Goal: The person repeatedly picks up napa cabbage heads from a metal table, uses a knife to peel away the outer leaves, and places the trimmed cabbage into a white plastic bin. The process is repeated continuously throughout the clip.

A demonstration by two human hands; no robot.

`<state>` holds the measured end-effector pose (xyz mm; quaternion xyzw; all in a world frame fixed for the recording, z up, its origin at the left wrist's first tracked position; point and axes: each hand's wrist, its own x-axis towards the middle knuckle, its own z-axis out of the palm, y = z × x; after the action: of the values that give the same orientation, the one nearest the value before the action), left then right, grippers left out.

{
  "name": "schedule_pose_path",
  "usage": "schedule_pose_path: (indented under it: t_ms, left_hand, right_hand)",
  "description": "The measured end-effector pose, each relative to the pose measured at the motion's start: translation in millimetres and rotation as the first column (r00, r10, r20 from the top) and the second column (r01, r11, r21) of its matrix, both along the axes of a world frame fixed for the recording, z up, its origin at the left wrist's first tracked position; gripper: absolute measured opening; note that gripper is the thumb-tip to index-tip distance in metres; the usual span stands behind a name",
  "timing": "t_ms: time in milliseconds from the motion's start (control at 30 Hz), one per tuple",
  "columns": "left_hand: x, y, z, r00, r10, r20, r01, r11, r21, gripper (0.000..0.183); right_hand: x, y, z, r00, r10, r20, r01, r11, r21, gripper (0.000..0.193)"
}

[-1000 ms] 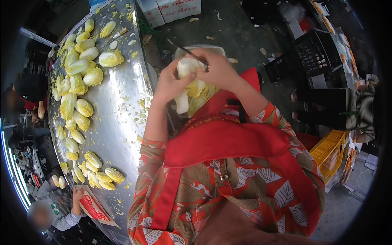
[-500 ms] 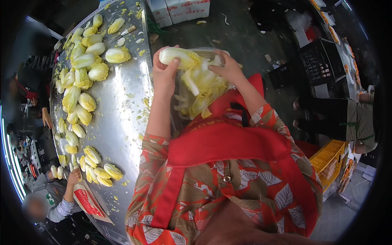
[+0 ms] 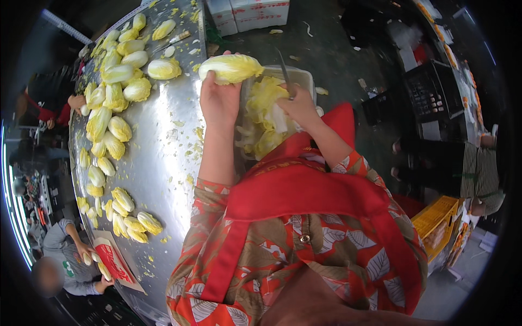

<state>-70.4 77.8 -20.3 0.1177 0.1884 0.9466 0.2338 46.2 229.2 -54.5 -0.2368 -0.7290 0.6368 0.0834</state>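
Note:
A trimmed napa cabbage (image 3: 231, 69), white at its base and yellow toward the leaf tips, lies sideways in my left hand (image 3: 220, 106), with the thumb over its near side. My right hand (image 3: 300, 108) is closed round a knife (image 3: 283, 66), whose dark narrow blade points up and away from me; the fingers cover its handle. Beneath both hands stands a translucent plastic bin (image 3: 309, 81) with loose yellow and white cabbage leaves (image 3: 263, 103) in it. The cabbage is above the bin's left far corner, apart from the blade.
To my left, a metal table (image 3: 163, 136) bears many napa cabbages (image 3: 115, 98) and leaf scraps. A co-worker at the lower left holds small cabbages beside a cardboard piece (image 3: 115, 261). White boxes (image 3: 253, 15) stand ahead; a yellow crate (image 3: 435, 223) is at right.
The loose leaves have come away from the cabbage and dropped into the bin. My left hand has shifted slightly left with the cabbage. The knife now shows in my right hand.

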Motion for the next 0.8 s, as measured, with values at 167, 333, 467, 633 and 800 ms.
schedule_pose_path:
  t_ms: [167, 333, 467, 633, 800]
  left_hand:
    - [-9.6, -13.4, -7.2, 0.955, -0.25, 0.158, 0.177, 0.911, 0.371, 0.042]
    - [-0.6, -20.2, 8.4, 0.983, -0.048, 0.178, 0.027, 0.993, 0.119, 0.05]
    - [-0.6, -34.2, 13.4, 0.999, 0.018, -0.049, -0.019, 1.0, -0.006, 0.056]
    - [-1.9, -48.9, 24.2, 0.954, 0.096, -0.283, -0.161, 0.963, -0.216, 0.047]
    - [2.3, -68.8, 27.2, 0.903, 0.203, -0.378, -0.382, 0.781, -0.494, 0.038]
  right_hand:
    - [4.1, 14.6, -25.7, 0.998, -0.008, -0.061, 0.034, 0.905, 0.423, 0.045]
    - [0.2, -2.2, 7.5, 0.994, 0.096, -0.059, -0.095, 0.995, 0.013, 0.03]
    - [0.6, -12.7, 7.1, 0.987, 0.146, -0.065, -0.147, 0.989, -0.001, 0.023]
    - [-4.8, -26.9, 25.9, 0.964, 0.209, -0.165, -0.215, 0.976, -0.022, 0.021]
    - [-11.7, -39.5, 34.7, 0.949, 0.282, -0.14, -0.268, 0.957, 0.107, 0.021]
